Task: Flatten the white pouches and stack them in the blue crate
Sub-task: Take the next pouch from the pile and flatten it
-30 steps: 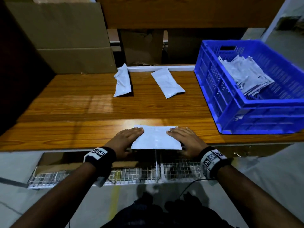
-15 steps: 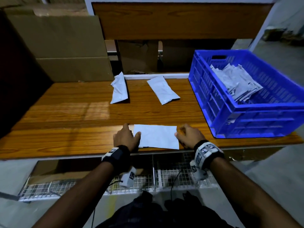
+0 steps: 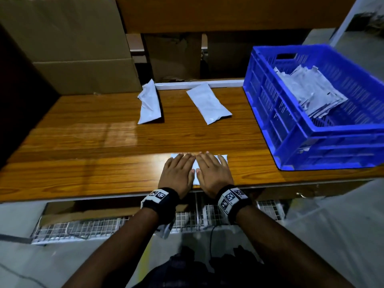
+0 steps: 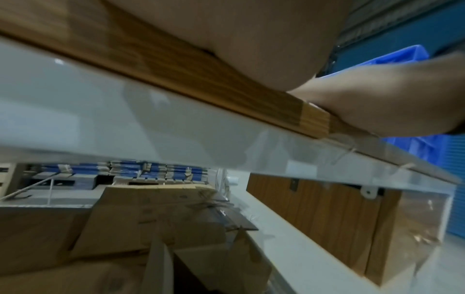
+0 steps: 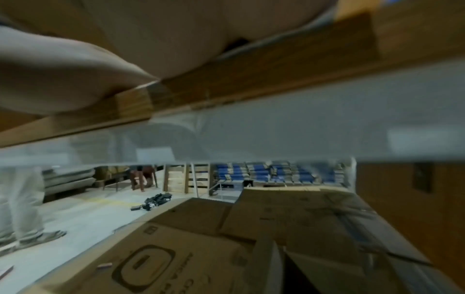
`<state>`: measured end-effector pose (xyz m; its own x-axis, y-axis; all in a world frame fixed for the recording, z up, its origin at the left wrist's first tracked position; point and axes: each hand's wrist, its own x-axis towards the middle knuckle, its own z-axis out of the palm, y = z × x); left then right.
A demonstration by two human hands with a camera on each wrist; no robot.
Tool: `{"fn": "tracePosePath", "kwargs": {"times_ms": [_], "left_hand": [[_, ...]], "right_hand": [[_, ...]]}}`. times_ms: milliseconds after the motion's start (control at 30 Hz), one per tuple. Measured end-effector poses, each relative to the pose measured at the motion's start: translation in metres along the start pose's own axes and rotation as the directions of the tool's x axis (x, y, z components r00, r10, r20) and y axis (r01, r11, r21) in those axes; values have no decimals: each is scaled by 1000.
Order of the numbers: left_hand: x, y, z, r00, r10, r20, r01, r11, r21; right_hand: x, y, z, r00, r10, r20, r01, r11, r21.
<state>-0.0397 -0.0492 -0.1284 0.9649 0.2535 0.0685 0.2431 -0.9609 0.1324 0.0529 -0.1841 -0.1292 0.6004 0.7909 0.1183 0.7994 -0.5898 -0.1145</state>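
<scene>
Near edge, centre: flat white rectangular pouch (image 3: pixel 223 157) lies on the brown wooden table (image 3: pixel 83 150), under both hands.
Hands: left hand (image 3: pixel 176 173) and right hand (image 3: pixel 214 173) rest side by side on that pouch, thumbs nearly touching.
Far edge, left of centre: crumpled white plastic pouch (image 3: pixel 149 103) lies on the table.
Far edge, centre: smooth white plastic pouch (image 3: pixel 208 106) lies to its right, apart from it.
Right side: blue plastic slotted crate (image 3: pixel 311 129) stands on the table.
In crate: heap of flattened white pouches (image 3: pixel 307 92).
Behind table, left: large brown cardboard boxes (image 3: pixel 68 42).
Below table: white wire-mesh shelf (image 3: pixel 83 227).
</scene>
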Motion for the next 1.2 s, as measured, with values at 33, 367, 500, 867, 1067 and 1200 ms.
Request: {"fn": "tracePosePath", "kwargs": {"times_ms": [33, 367, 500, 867, 1067, 1200], "left_hand": [[0, 1, 0, 1000, -3, -2, 3, 1000, 8], [1, -2, -3, 997, 4, 73, -2, 1000, -24], [-1, -9, -9, 998, -14, 65, 20, 995, -102], [-3, -14, -1, 998, -3, 57, 9, 995, -103], [-5, -22, -5, 999, -3, 49, 9, 993, -118], [-6, -29, -2, 997, 38, 70, -34, 998, -55]], "right_hand": [[-1, 0, 1, 1000, 4, -30, -4, 1000, -2], [-3, 7, -1, 999, -31, 29, 31, 999, 30], [-17, 23, -2, 1000, -6, -1, 6, 997, 74], [-20, 25, 2, 999, 46, 3, -46, 993, 110], [-27, 43, -5, 988, 114, 100, -120, 991, 51], [-29, 48, -5, 989, 92, 113, -92, 996, -7]]}}
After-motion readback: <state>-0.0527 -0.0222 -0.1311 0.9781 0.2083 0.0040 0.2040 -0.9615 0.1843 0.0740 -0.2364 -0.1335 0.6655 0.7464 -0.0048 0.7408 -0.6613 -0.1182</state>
